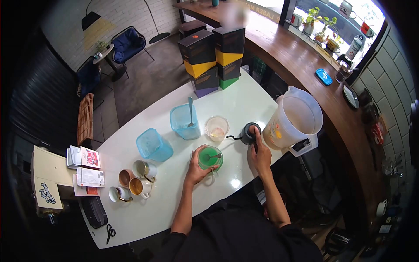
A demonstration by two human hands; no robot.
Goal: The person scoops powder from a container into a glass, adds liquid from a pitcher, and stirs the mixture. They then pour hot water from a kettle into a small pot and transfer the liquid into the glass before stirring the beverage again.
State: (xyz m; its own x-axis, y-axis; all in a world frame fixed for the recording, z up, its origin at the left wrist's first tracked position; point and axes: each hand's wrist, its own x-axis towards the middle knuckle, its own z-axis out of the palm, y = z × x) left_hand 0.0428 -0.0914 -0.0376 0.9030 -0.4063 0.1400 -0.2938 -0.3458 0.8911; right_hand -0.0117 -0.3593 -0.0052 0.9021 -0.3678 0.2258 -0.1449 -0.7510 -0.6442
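Note:
My left hand (195, 169) is wrapped round the side of a clear glass mug (205, 162) that stands on the white table. Green liquid fills part of the mug, and a metal spoon (214, 156) leans in it. To the right, my right hand (260, 153) is closed on the handle of a small black gooseneck kettle (247, 136), one finger reaching over its lid. The kettle's thin spout points left. Just behind the mug is a clear plastic tub (217, 128) with a little pale residue inside.
Two blue plastic containers (154, 146) stand left of the tub, one holding a spoon (190, 111). Several cups (140, 187) cluster at the left. A large plastic pitcher (286, 120) is at the right. Black boxes (198, 48) are stacked at the back; scissors (111, 233) lie near the front-left edge.

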